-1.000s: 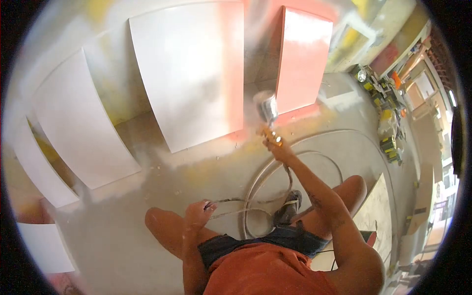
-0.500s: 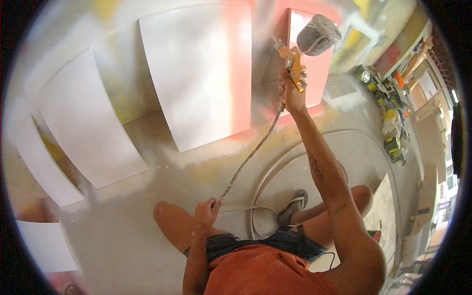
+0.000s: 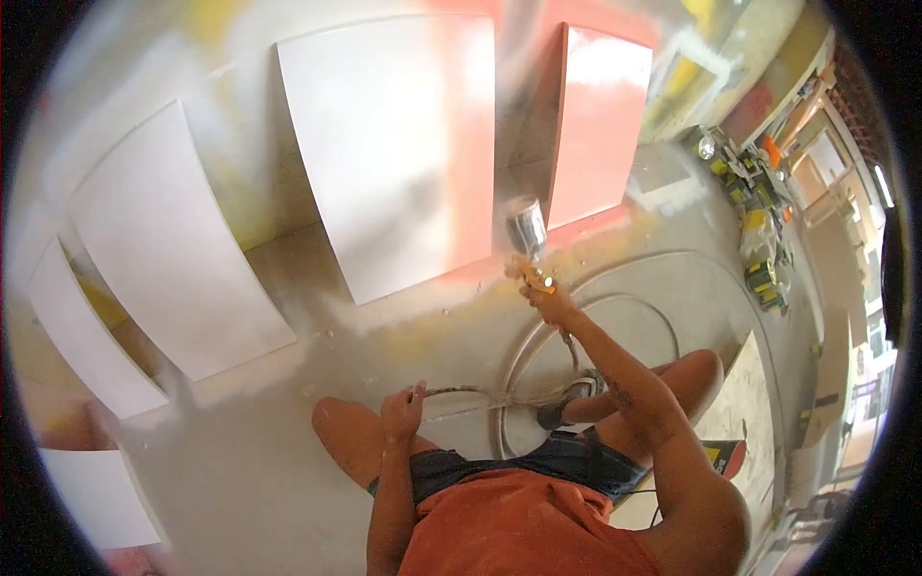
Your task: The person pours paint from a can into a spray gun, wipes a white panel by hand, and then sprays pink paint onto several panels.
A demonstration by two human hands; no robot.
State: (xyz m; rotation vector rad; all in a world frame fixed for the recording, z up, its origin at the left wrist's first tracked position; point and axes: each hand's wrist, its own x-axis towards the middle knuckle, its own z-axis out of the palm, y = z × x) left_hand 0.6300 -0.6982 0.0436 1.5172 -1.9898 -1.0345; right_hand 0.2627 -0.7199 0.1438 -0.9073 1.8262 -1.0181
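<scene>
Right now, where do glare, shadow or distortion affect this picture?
All in the head view: glare whitens the top of the narrow glossy pink panel; soft grey shadow darkens the large white-and-pink panel lower down; wide-lens distortion bows the scene inside black corners.

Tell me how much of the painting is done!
The narrow panel looks done: its front is pink. The wide panel seems in hand, pink only along its right side. The right hand holds the spray gun; the left hand grips the hose. Three all-white panels seem left to do.
</scene>
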